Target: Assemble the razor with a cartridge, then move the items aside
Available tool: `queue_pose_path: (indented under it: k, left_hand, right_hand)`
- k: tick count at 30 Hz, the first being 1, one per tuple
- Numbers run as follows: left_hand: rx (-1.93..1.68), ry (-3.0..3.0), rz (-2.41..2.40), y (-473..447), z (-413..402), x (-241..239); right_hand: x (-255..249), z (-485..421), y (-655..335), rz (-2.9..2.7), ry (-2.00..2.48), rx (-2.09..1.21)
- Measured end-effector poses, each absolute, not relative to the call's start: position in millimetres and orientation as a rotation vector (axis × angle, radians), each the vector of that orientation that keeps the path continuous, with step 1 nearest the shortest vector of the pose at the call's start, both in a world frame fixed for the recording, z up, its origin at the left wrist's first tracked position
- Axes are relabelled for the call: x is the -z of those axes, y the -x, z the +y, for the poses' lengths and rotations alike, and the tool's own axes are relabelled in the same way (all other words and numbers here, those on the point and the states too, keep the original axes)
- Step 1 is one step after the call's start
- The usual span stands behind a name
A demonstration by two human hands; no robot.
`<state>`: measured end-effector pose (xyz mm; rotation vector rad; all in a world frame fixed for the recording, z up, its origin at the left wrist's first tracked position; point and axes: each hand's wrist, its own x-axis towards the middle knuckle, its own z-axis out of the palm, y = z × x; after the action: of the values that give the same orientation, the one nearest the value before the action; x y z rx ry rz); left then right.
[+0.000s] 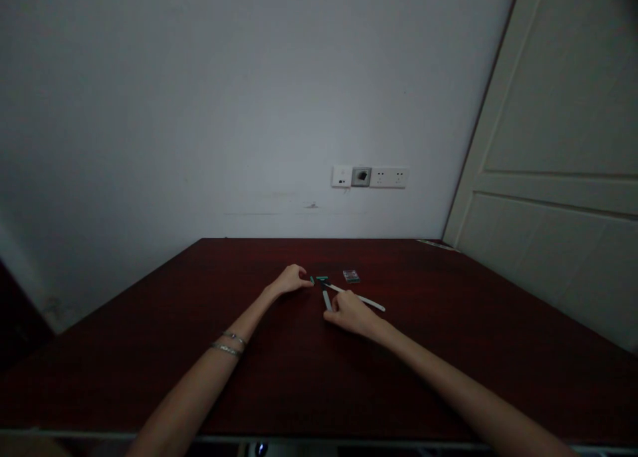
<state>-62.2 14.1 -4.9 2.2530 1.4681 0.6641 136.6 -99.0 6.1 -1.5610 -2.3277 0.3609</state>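
My left hand [290, 279] rests low over the table, its thumb and curled fingers apart. A small green piece [312, 280] is at the tip of its thumb. My right hand [351, 313] has its fingers closed round the lower end of a short white handle [327, 300]. This handle runs up to a dark neck with a green crossbar [321, 277]. A longer white handle [371, 303] slants from near that neck out past my right hand. Whether the two handles belong to one tool, I cannot tell.
A small clear packet with printing [351, 276] lies beyond my right hand. The dark red tabletop [279, 377] meets a pale wall with sockets [389, 177]. A pale panelled door [553, 184] borders the right side. A thin strip [437, 244] lies at the far right corner.
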Motion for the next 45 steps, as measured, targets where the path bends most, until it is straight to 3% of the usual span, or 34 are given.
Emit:
queue_pose_path:
  k: [10,18,27,37,45]
  left_hand:
    - [-0.589,-2.367,1.424,51.3,22.9,13.1]
    - [-0.859,-2.217,1.361,55.3,35.7,16.6]
    - [-0.99,-2.538,1.039,43.8,21.6,-41.1]
    - [-0.796,-3.007,0.809,7.5,-18.6,-77.7]
    - [-0.772,-3.072,0.841,2.0,-22.8,-74.2]
  right_hand:
    - [2.1,-113.4,-134.8,-2.369,1.559,-0.411]
    - [4.8,-116.5,-136.5,-2.39,1.554,-0.329]
    - [-10.1,-93.5,-153.6,-2.145,1.532,-0.332]
    - [-43.6,-35.9,-192.1,-1.514,1.105,-1.161]
    - [-33.6,-34.2,-180.3,-1.375,1.01,-1.207]
